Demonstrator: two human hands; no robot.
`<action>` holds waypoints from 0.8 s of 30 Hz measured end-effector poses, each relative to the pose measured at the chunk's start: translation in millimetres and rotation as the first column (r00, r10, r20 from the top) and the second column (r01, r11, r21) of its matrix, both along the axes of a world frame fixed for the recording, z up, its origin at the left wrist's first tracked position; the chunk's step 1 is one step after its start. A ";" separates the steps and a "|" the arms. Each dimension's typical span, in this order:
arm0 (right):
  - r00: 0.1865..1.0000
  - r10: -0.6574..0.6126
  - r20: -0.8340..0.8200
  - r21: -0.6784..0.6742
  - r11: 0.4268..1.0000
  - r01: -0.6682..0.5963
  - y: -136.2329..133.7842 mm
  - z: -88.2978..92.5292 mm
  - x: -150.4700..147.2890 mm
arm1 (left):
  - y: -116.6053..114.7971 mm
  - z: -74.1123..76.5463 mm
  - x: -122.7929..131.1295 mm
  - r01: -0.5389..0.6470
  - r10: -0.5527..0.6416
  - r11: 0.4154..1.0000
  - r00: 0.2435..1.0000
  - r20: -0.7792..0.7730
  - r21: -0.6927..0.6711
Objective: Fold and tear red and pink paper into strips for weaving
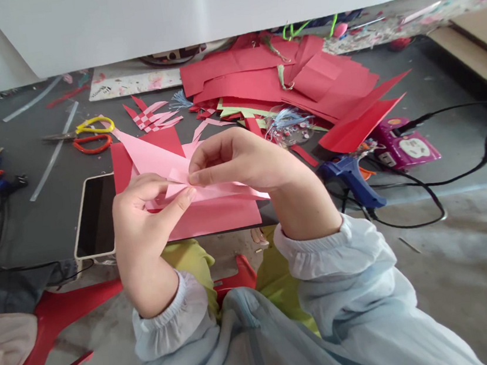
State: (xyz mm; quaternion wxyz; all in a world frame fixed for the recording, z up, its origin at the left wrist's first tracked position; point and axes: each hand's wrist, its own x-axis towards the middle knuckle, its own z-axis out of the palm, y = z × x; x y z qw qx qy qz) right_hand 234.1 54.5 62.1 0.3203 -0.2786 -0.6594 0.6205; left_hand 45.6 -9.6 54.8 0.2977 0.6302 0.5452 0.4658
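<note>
Between my hands is a folded pink paper piece (151, 157) with a long pointed flap reaching up to the left. My left hand (149, 209) grips its near left part between thumb and fingers. My right hand (232, 160) pinches the same paper near its middle, fingertips close to my left thumb. Under it lie a flat pink sheet (216, 218) and a red sheet (120, 168). Just beyond, a woven red-and-pink paper piece (151, 118) with loose strip ends rests on the dark table (46, 165).
Scissors (87, 135) and a phone (92, 216) lie at left. Red paper sheets (257, 74) are piled at the back. Blue glue guns sit on both sides, one (352, 178) by a purple power socket (408, 147) with looping black cable. A red chair (65, 317) stands lower left.
</note>
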 end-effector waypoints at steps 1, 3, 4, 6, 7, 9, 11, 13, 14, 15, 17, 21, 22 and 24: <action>1.000 -0.003 -0.007 -0.006 1.000 0.003 -0.1 0.2 -0.3 | 0.2 -0.4 -0.2 -0.003 0.003 1.000 1.000 0.007 0.000; 1.000 -0.007 -0.012 -0.016 1.000 0.007 0.0 0.7 -1.0 | 0.5 -1.0 -0.4 -0.006 0.006 1.000 1.000 0.016 0.000; 1.000 -0.010 -0.011 -0.021 1.000 0.009 0.1 1.1 -1.3 | 0.6 -1.1 -0.4 -0.006 0.006 1.000 1.000 0.020 0.000; 1.000 -0.013 -0.013 -0.032 0.999 0.013 0.3 1.8 -1.8 | 0.7 -0.8 0.3 -0.007 0.007 1.000 1.000 0.030 0.005; 1.000 -0.013 -0.016 -0.038 0.999 0.012 0.4 2.1 -2.0 | 0.7 -0.5 0.7 -0.008 0.008 1.000 0.999 0.038 0.009; 1.000 -0.014 -0.023 -0.045 0.999 0.013 0.4 2.8 -2.3 | 0.4 0.4 1.4 -0.011 0.010 1.000 0.998 0.058 0.014; 1.000 -0.017 -0.021 -0.046 0.999 0.016 0.0 3.1 -2.3 | 0.0 0.6 1.1 -0.006 0.006 1.000 0.998 0.064 0.005; 1.000 -0.028 -0.003 -0.045 0.999 0.028 -0.6 3.0 -2.1 | -0.4 -0.4 -0.4 0.000 0.001 1.000 0.999 0.054 -0.021; 0.999 -0.031 0.012 -0.043 0.999 0.032 -0.9 3.0 -2.0 | -0.5 -1.3 -1.4 -0.001 0.003 0.999 0.999 0.051 -0.038; 0.999 -0.031 0.026 -0.040 0.999 0.032 -1.0 2.9 -1.8 | -0.7 -2.3 -2.4 -0.002 0.005 0.999 0.999 0.049 -0.054; 0.999 -0.022 0.034 -0.027 0.999 0.023 -1.0 2.8 -1.7 | -1.1 -4.3 -4.0 -0.005 0.010 0.997 0.998 0.060 -0.076; 1.000 0.019 -0.019 0.022 1.000 -0.019 -0.1 3.5 -2.1 | -1.8 -6.2 -3.9 -0.013 0.026 0.994 0.993 0.117 -0.108; 0.999 0.034 -0.026 0.041 0.999 -0.033 0.1 3.6 -2.2 | -1.9 -6.2 -3.4 -0.024 0.039 0.993 0.990 0.134 -0.113; 0.998 0.060 -0.027 0.087 0.995 -0.057 0.3 3.6 -2.2 | -1.8 -6.3 -2.4 -0.037 0.055 0.993 0.985 0.163 -0.113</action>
